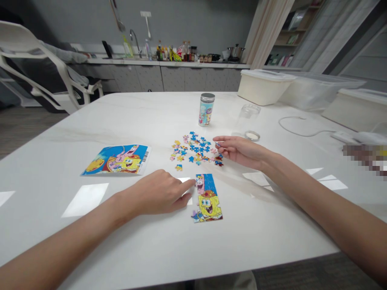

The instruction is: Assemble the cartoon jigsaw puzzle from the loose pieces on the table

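A partly joined jigsaw puzzle (208, 198), showing yellow and pink cartoon figures on blue, lies near the table's front. My left hand (161, 192) rests beside it, index finger stretched out to its upper left edge, thumb apart and the other fingers curled; nothing shows in its grasp. Farther back is a scatter of loose puzzle pieces (196, 149). At their right side, my right hand (238, 151) pinches a small bluish puzzle piece (217, 144) between thumb and fingertips. To the left, a slightly curled picture sheet (117, 160) shows the same cartoon figures.
Behind the pieces stands a cartoon-printed tin (206, 110) with a metal lid. Right of it are a clear jar (247, 117), a round lid (252, 135) and a white cable (298, 128). Lidded storage boxes (263, 86) line the far right; a white chair (51, 64) stands left.
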`<state>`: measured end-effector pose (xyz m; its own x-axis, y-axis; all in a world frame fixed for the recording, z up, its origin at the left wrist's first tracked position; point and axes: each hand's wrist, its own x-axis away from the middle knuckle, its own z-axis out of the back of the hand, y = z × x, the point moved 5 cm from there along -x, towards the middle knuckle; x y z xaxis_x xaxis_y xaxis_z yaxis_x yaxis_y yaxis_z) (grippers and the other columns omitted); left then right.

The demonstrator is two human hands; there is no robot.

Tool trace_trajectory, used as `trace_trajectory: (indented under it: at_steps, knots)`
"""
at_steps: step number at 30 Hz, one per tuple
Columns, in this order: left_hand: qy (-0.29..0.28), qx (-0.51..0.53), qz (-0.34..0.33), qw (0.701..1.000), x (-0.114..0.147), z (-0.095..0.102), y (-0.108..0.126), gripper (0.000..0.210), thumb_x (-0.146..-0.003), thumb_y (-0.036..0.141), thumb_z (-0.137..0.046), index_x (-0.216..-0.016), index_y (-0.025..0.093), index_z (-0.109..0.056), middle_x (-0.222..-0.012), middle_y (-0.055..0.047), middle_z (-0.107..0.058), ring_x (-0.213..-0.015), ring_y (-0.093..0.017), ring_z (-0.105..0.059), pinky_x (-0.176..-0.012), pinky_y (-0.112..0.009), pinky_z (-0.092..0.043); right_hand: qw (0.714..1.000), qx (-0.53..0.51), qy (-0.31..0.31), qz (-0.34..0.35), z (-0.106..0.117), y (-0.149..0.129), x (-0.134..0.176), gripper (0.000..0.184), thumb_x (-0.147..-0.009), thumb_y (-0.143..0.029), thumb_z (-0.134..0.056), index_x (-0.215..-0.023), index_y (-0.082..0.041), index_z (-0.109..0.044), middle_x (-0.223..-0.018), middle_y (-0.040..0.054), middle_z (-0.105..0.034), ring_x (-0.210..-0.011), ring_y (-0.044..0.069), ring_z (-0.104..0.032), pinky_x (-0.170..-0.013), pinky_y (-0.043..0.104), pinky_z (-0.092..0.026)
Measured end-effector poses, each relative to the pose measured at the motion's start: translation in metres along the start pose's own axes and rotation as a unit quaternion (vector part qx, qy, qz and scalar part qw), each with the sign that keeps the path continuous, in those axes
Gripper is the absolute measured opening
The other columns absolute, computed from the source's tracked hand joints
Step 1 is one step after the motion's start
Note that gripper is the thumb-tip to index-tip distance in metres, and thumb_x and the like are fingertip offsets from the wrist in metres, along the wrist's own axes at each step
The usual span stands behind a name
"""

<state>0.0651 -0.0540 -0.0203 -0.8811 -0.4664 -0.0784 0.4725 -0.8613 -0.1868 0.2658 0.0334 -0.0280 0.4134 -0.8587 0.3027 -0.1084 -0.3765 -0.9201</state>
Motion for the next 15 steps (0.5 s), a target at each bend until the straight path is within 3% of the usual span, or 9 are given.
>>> trace_trajectory:
  at_steps: [4,6,11,15]
  knots:
    - [-0.003,-0.001,0.0,1.0,0.0,-0.001,0.0,0.025,-0.093,0.029,-0.041,-0.108,0.019,-0.058,-0.054,0.002,-0.064,-0.04,-0.014,-0.054,-0.041,-0.028,-0.019,0.993,0.065,-0.077,-0.064,-0.006,0.004,0.005,0.005,-0.079,-0.014,-0.063,-0.078,-0.011,-0.066,-0.068,-0.0003,-0.05,-0.056,0.006,-0.039,-0.051,0.016,-0.04]
    - [-0.003,-0.003,0.0,1.0,0.0,-0.001,0.0,0.025,-0.093,0.029,-0.041,-0.107,0.019,-0.058,-0.054,0.002,-0.064,-0.04,-0.014,-0.055,-0.041,-0.028,-0.02,0.99,0.093,-0.089,-0.061,-0.007,0.004,0.006,0.008,-0.078,-0.017,-0.065,-0.074,-0.01,-0.067,-0.066,-0.0011,-0.047,-0.055,0.006,-0.037,-0.049,0.017,-0.037]
    - [0.005,0.002,-0.005,1.0,0.0,0.001,0.0,0.026,-0.093,0.029,-0.039,-0.107,0.018,-0.059,-0.053,0.002,-0.063,-0.039,-0.013,-0.052,-0.04,-0.028,-0.023,0.986,0.124,-0.083,-0.072,-0.01,0.004,0.009,0.013,-0.071,-0.022,-0.072,-0.07,-0.011,-0.067,-0.068,0.0,-0.051,-0.055,0.006,-0.039,-0.047,0.019,-0.035]
    - [0.0,0.001,-0.001,1.0,-0.001,0.002,0.0,0.026,-0.093,0.029,-0.04,-0.107,0.018,-0.059,-0.053,0.002,-0.063,-0.039,-0.013,-0.053,-0.041,-0.027,-0.024,0.983,0.13,-0.104,-0.075,-0.013,0.002,0.012,0.011,-0.068,-0.021,-0.074,-0.07,-0.012,-0.07,-0.07,0.0015,-0.057,-0.058,0.007,-0.046,-0.051,0.019,-0.041]
